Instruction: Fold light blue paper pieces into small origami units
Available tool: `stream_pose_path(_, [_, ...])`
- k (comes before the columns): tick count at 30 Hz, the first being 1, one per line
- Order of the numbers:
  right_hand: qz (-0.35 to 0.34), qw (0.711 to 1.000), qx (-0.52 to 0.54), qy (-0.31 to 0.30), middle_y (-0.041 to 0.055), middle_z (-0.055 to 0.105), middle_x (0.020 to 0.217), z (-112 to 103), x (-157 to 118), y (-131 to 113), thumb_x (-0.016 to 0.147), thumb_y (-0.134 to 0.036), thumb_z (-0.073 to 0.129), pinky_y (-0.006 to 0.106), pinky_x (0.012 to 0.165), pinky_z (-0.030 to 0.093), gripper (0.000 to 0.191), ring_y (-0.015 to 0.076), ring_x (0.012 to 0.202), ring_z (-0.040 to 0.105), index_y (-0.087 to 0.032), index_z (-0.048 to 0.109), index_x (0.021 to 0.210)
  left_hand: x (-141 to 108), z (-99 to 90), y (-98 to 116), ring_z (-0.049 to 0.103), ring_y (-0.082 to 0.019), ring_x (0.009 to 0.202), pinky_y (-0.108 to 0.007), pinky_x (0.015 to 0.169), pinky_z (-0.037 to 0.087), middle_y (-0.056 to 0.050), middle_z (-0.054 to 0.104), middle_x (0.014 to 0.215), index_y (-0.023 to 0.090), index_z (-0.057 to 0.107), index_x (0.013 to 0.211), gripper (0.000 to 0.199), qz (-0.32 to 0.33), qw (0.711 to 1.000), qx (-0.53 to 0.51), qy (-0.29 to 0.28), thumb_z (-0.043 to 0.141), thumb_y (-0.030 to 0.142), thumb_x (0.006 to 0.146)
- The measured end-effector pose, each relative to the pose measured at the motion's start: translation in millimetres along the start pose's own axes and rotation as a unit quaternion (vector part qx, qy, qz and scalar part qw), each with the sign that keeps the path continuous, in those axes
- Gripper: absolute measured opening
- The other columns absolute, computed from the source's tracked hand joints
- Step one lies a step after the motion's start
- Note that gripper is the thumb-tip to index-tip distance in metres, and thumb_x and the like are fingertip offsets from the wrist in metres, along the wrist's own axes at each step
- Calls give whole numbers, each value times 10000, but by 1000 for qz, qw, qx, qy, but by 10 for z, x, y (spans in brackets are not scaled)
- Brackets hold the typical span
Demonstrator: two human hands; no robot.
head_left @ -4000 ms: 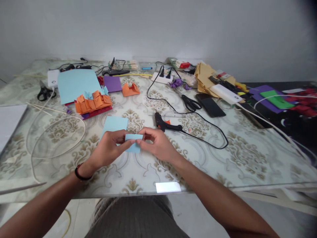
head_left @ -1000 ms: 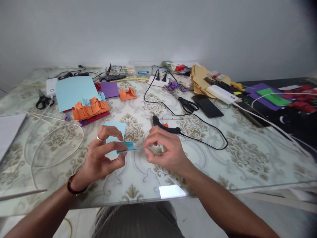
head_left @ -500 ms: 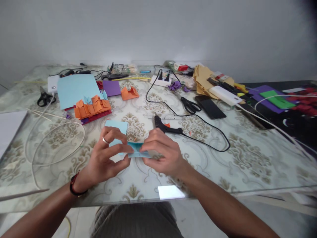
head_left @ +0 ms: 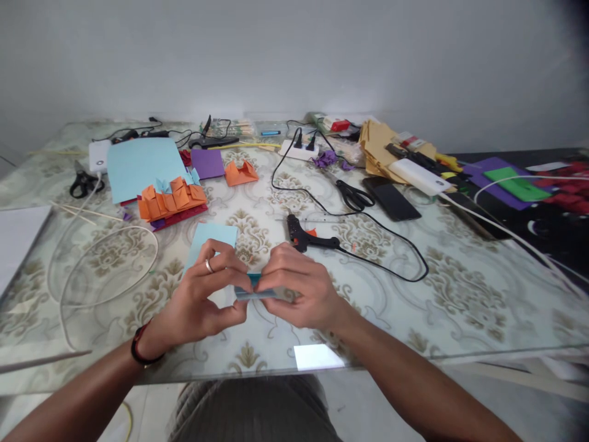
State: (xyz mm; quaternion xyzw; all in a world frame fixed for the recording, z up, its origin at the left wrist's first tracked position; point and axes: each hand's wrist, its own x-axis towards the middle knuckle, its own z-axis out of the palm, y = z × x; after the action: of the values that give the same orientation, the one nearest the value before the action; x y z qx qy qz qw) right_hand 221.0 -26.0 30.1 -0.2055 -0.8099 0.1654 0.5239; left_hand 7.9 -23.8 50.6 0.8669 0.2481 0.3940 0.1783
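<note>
A small folded piece of light blue paper [head_left: 254,294] is pinched between my two hands just above the table. My left hand [head_left: 207,294], with a ring on one finger, grips its left side between thumb and fingers. On the right side my right hand [head_left: 301,285] holds it the same way. The fingers cover much of the paper, and a darker blue inner fold shows between them. Behind my left hand a flat light blue sheet [head_left: 216,234] lies on the table, partly hidden. A black glue gun [head_left: 306,236] rests beyond my right hand.
Orange folded paper pieces [head_left: 172,199] and a large light blue sheet [head_left: 145,162] lie at the left. Black scissors [head_left: 354,195] and a phone [head_left: 393,199] are at the right. A white power strip [head_left: 299,150] stands behind, its cord looping to the glue gun.
The folded paper has tilted and come slightly nearer, so its near face now looks greyer. My fingertips have drawn closer together at its middle. More of the flat blue sheet's left part shows.
</note>
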Motion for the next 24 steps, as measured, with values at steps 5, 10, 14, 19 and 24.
stream_pose_path(5, [20, 1000, 6, -1, 21, 673, 775, -11, 11, -22, 843, -107, 673, 370, 685, 506, 120, 175, 696, 623, -216, 664, 894, 7, -22, -3, 543, -209, 893, -406, 852, 479, -10, 657, 844, 234, 657, 891, 154, -25, 1000, -16, -10, 690, 103, 818])
stream_pose_path(10, [34, 999, -10, 15, 16, 682, 774, -43, 33, -38, 820, -78, 650, 377, 705, 509, 151, 176, 694, 616, -220, 667, 870, 15, -46, -63, 545, -213, 902, -397, 827, 477, -19, 642, 838, 233, 660, 899, 105, -31, 999, -36, 10, 695, 143, 858])
stream_pose_path(14, [41, 999, -3, 16, 19, 689, 773, -74, 47, -40, 815, -73, 652, 377, 700, 507, 153, 174, 688, 613, -217, 669, 864, 19, -89, -104, 537, -210, 902, -405, 841, 468, -17, 634, 833, 234, 661, 892, 123, -32, 999, -41, 3, 695, 122, 853])
stream_pose_path(19, [56, 997, -12, 49, 26, 677, 796, -138, 39, 12, 835, -68, 670, 379, 704, 519, 155, 184, 735, 624, -214, 669, 886, 33, -172, -163, 569, -196, 872, -372, 819, 485, -22, 608, 834, 214, 639, 848, 111, -89, 989, -91, 68, 655, 105, 858])
stream_pose_path(24, [-25, 991, -119, 62, 22, 615, 808, -105, -5, 76, 815, -41, 677, 397, 692, 493, 211, 188, 722, 555, -232, 674, 906, 45, -119, -125, 636, -165, 720, -286, 653, 535, -16, 678, 772, 198, 660, 817, 250, -214, 968, -128, 1, 525, 285, 1009])
